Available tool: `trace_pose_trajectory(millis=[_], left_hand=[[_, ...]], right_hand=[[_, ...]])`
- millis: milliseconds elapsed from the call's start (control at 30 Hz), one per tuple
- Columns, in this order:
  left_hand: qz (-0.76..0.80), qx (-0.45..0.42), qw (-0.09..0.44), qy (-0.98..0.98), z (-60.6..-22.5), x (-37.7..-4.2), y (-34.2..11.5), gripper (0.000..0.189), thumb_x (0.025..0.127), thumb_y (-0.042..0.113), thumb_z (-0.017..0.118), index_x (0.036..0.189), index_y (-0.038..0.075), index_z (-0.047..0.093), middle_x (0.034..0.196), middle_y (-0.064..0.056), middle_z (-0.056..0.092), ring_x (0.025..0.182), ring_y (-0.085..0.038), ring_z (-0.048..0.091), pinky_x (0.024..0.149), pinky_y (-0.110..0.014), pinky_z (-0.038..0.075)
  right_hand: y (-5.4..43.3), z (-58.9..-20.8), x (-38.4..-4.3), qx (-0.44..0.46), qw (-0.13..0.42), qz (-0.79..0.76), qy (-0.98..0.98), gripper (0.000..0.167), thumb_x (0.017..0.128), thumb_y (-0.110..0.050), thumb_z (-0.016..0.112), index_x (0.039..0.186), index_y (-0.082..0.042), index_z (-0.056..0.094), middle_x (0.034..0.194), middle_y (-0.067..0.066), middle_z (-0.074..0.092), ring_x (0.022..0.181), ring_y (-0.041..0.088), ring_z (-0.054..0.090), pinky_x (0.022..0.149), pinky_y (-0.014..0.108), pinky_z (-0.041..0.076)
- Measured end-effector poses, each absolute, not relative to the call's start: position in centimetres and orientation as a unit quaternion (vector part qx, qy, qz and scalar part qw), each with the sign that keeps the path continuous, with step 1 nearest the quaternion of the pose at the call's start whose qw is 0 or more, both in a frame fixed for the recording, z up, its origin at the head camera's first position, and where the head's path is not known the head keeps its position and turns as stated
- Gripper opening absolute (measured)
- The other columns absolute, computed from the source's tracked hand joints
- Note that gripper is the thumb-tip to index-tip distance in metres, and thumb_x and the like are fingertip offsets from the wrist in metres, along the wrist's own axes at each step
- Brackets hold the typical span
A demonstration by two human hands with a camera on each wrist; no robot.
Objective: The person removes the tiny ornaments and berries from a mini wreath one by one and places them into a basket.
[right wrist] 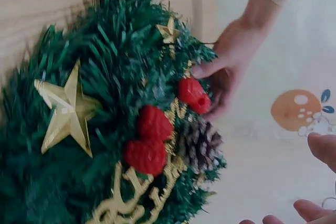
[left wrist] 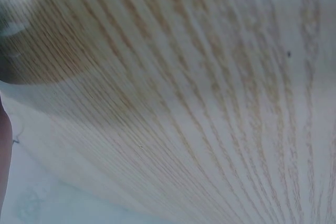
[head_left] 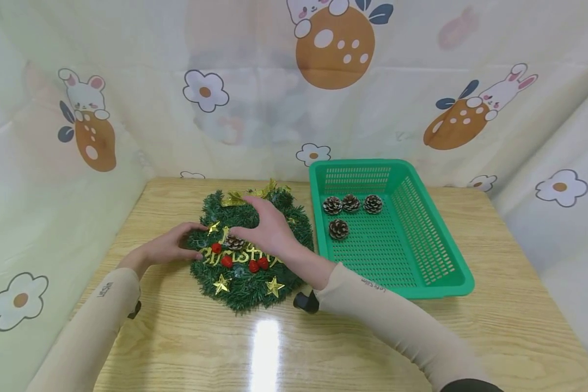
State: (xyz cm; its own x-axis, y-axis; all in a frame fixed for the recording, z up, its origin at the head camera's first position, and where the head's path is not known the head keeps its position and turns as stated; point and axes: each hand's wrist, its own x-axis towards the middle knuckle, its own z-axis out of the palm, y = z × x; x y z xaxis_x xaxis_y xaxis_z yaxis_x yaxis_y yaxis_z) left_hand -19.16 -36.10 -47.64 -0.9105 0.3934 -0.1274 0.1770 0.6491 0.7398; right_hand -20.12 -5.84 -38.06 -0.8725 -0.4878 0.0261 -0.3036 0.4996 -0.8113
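wreath [head_left: 252, 283] lies under the right grip [head_left: 270, 227], thumb and fingers apart near the wreath's pinecone [head_left: 234, 242]; the left grip [head_left: 172, 244] is clamped on the wreath's left edge.

Brown wood grain of the counter [left wrist: 199, 108], fanning diagonally downward across nearly the whole field. A dark, curved-edged shadow [left wrist: 47, 51] covers the upper left; a sliver of the hand [left wrist: 4, 156], blurred, enters at the left margin. Lower left: a pale, indistinct surface [left wrist: 31, 198] beyond the counter's edge.
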Motion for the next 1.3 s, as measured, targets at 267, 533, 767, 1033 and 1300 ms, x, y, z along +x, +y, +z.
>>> trace_pose_trajectory(millis=[267,533,767,1033,1300], left_hand=[[0.390,0.163,0.143,0.895,-47.7,-19.3,-36.2,0.074,0.085,0.028,0.078,0.144,0.006,0.039,0.149,-0.021,0.034,0.141,-0.043,0.022,0.114,-0.064,0.013],[0.392,0.160,0.139,0.895,-47.4,-19.0,-36.4,0.074,0.084,0.027,0.078,0.144,0.006,0.040,0.149,-0.021,0.034,0.141,-0.044,0.023,0.113,-0.065,0.013],[0.389,0.159,0.140,0.896,-47.1,-18.9,-36.0,0.076,0.084,0.029,0.078,0.145,0.004,0.038,0.150,-0.023,0.033,0.140,-0.045,0.022,0.112,-0.066,0.014],[0.389,0.158,0.144,0.896,-47.3,-19.2,-36.0,0.075,0.084,0.028,0.078,0.145,0.005,0.039,0.150,-0.021,0.034,0.140,-0.043,0.024,0.113,-0.064,0.017],[0.386,0.163,0.142,0.897,-47.3,-19.2,-36.0,0.076,0.084,0.028,0.078,0.145,0.004,0.039,0.150,-0.022,0.034,0.140,-0.044,0.024,0.113,-0.064,0.017]], right_hand=[[-7.2,-39.8,-20.0,-0.226,0.106,-0.446,0.860,0.070,0.088,-0.032,0.074,0.149,-0.020,0.041,0.151,0.003,0.040,0.139,0.025,0.036,0.108,0.045,0.039],[-8.5,-40.9,-19.9,-0.211,0.115,-0.450,0.860,0.069,0.088,-0.030,0.075,0.148,-0.021,0.043,0.152,0.003,0.039,0.139,0.026,0.036,0.107,0.046,0.040],[-8.9,-41.9,-19.2,-0.182,0.123,-0.452,0.864,0.067,0.086,-0.028,0.076,0.146,-0.019,0.046,0.151,0.007,0.041,0.136,0.029,0.040,0.104,0.049,0.042],[-9.2,-43.2,-19.2,-0.180,0.119,-0.449,0.867,0.063,0.086,-0.024,0.077,0.143,-0.019,0.050,0.149,0.008,0.042,0.133,0.031,0.042,0.102,0.048,0.044],[-9.1,-43.9,-19.4,-0.193,0.114,-0.439,0.870,0.058,0.086,-0.019,0.075,0.140,-0.019,0.053,0.143,0.010,0.048,0.122,0.030,0.051,0.089,0.043,0.051]])
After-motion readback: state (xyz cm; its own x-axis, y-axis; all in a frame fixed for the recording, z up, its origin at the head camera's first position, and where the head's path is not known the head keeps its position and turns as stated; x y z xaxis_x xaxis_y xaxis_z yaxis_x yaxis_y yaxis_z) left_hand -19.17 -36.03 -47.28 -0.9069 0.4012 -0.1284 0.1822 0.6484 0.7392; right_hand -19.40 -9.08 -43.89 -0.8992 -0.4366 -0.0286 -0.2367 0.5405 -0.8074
